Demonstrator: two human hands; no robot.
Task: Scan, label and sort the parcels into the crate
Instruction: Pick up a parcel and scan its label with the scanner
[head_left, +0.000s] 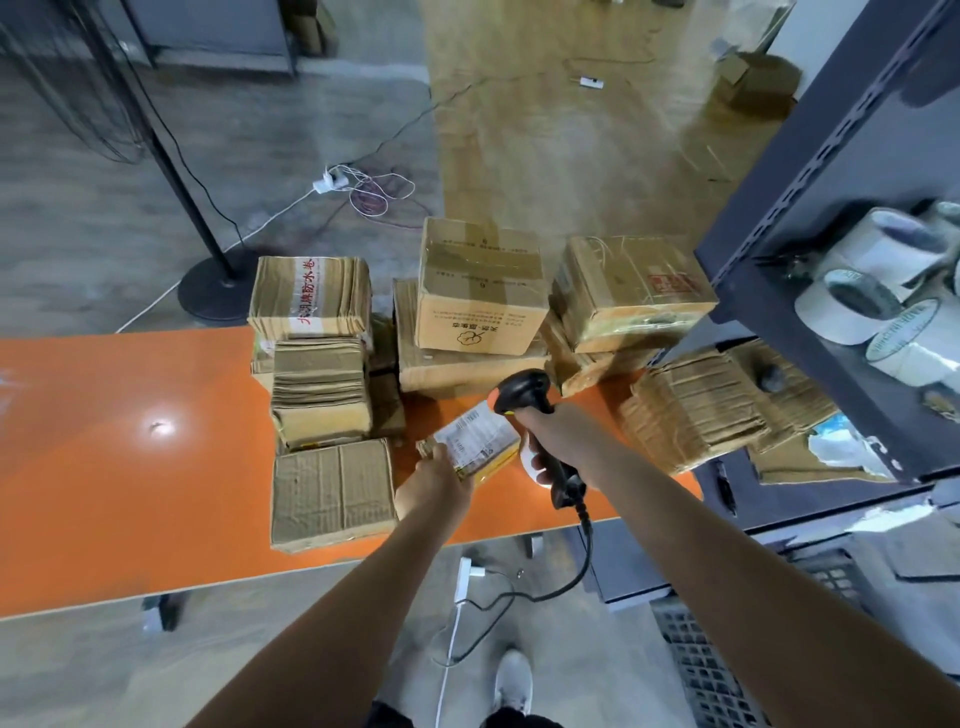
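Two bare hands work over a glossy orange tabletop (130, 467) crowded with parcels. The left hand (434, 486) grips a small cardboard parcel (475, 441) by its near end, its fingers curled round the edge, and holds it tilted just above the table with its white printed label facing up. The right hand (558, 441) is clenched round the handle of a black handheld barcode scanner (522, 392), whose head sits just beside the far corner of the parcel and points down toward the label. A black cable (571, 577) hangs from the base of the handle and loops toward the floor. Worn brown cardboard boxes (483, 291) are stacked in several piles along the far side of the table, some bound with tape or string, and a flat corrugated box (332, 493) lies at the near edge, just left of the left hand. A grey metal shelving unit (779, 234) stands on the right, with white rolls (852, 312) lying on one shelf. A dark plastic lattice crate (701, 670) sits on the floor at the lower right, under the right forearm and well apart from the held parcel. A white shoe (513, 680) shows on the floor below the table's edge.
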